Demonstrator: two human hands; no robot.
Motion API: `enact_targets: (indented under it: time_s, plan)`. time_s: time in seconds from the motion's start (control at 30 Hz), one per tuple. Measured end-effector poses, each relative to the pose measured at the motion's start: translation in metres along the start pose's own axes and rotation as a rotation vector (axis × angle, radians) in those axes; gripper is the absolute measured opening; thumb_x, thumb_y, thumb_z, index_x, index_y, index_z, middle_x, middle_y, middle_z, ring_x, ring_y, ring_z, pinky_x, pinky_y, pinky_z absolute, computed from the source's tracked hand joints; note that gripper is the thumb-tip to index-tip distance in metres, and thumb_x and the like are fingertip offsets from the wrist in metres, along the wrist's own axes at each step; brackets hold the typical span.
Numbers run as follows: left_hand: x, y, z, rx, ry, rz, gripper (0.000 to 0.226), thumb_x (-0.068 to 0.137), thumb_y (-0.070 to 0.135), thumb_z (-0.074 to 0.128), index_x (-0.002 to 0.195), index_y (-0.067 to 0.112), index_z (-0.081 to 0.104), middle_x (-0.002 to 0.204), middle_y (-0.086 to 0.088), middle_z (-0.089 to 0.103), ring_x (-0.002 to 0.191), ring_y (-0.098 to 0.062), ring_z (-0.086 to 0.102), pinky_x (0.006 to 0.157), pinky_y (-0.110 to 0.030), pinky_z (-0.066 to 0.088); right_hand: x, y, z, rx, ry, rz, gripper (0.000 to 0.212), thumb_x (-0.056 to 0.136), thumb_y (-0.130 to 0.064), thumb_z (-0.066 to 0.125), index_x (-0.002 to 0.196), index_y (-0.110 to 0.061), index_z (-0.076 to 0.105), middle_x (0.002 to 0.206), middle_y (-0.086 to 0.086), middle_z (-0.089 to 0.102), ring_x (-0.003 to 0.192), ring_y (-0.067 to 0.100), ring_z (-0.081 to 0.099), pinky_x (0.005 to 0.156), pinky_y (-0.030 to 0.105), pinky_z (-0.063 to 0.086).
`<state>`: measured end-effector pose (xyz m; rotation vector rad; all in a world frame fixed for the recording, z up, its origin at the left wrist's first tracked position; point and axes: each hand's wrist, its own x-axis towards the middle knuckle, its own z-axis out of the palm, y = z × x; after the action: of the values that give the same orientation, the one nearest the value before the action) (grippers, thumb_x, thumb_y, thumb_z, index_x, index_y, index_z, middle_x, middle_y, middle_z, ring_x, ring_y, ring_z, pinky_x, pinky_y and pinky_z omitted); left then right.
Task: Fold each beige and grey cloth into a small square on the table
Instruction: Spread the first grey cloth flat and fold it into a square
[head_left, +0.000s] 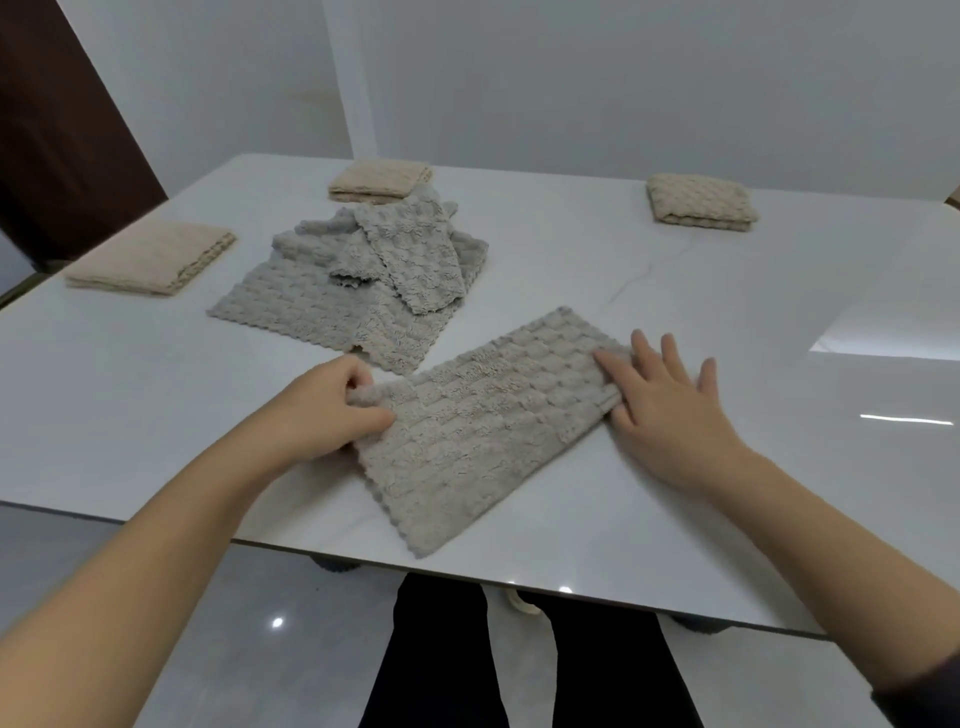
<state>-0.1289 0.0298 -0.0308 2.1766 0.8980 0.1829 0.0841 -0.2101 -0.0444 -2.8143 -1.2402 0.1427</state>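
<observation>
The grey waffle-textured cloth (478, 421) lies slanted on the white bench (727, 322), long axis left to right. Left hand (332, 410) pinches its left edge; right hand (660, 400) presses flat, fingers straight.

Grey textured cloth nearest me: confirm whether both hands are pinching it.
No: the left hand pinches a corner of the grey textured cloth; the right hand lies flat on it.

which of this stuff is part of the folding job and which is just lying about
In the job: grey cloth being folded; left hand, pinching its corner; right hand, flat on its end; heap of unfolded grey cloths; left folded square; back folded square; right folded square; table.
Just there: brown panel; white wall; floor.
</observation>
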Motion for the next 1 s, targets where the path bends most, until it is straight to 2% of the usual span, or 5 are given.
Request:
enact_targets:
  time_s: [0.13, 0.37, 0.7, 0.83, 1.0]
  plan:
    - [-0.027, 0.003, 0.002, -0.250, -0.118, 0.057, 0.045, 0.073, 0.028, 0.068, 0.110, 0.048, 0.051, 0.081, -0.005, 0.054, 0.063, -0.028, 0.050, 0.067, -0.034, 0.043, 0.041, 0.014, -0.003, -0.044, 0.029, -0.101, 0.059, 0.101, -0.022, 0.029, 0.153, -0.043, 0.010, 0.164, 0.005, 0.000, 0.149, 0.032, -0.006, 0.116, 0.062, 0.000]
    - [-0.060, 0.009, 0.001, -0.277, -0.489, 0.212, 0.051, 0.081, 0.009, 0.049, 0.118, 0.041, 0.063, 0.082, -0.013, 0.070, 0.066, -0.017, 0.059, 0.064, -0.028, 0.047, 0.069, 0.004, -0.008, 0.092, 0.066, -0.290, 0.074, 0.093, 0.000, 0.042, 0.152, -0.039, 0.021, 0.164, 0.000, 0.006, 0.151, 0.023, -0.006, 0.117, 0.061, -0.002]
    - [-0.046, 0.012, 0.032, -0.232, 0.231, 0.423, 0.020, 0.077, 0.013, 0.079, 0.077, 0.029, 0.068, 0.087, 0.003, 0.057, 0.076, -0.006, 0.055, 0.072, -0.016, 0.041, -0.006, 0.002, 0.001, 0.327, 0.049, -0.576, 0.090, 0.078, -0.011, 0.058, 0.154, -0.035, 0.015, 0.162, -0.014, 0.006, 0.148, 0.001, -0.008, 0.121, 0.042, -0.006]
    - [-0.047, 0.016, 0.034, -0.284, 0.213, 0.448, 0.018, 0.081, 0.028, 0.069, 0.099, 0.025, 0.068, 0.108, 0.011, 0.066, 0.104, -0.001, 0.061, 0.090, -0.012, 0.041, -0.022, -0.019, 0.009, 0.318, 0.025, -0.717, 0.086, 0.078, -0.038, 0.059, 0.154, -0.030, 0.020, 0.162, -0.011, 0.013, 0.148, 0.002, 0.001, 0.122, 0.035, -0.002]
    - [-0.059, 0.000, 0.032, -0.209, 0.087, 0.510, 0.023, 0.084, 0.038, 0.066, 0.099, 0.020, 0.065, 0.094, 0.006, 0.069, 0.092, -0.013, 0.067, 0.097, -0.035, 0.046, -0.020, -0.022, 0.023, 0.255, 0.099, -0.746, 0.060, 0.093, -0.040, 0.040, 0.150, -0.023, 0.036, 0.158, -0.004, 0.029, 0.147, 0.010, 0.021, 0.120, 0.044, 0.020]
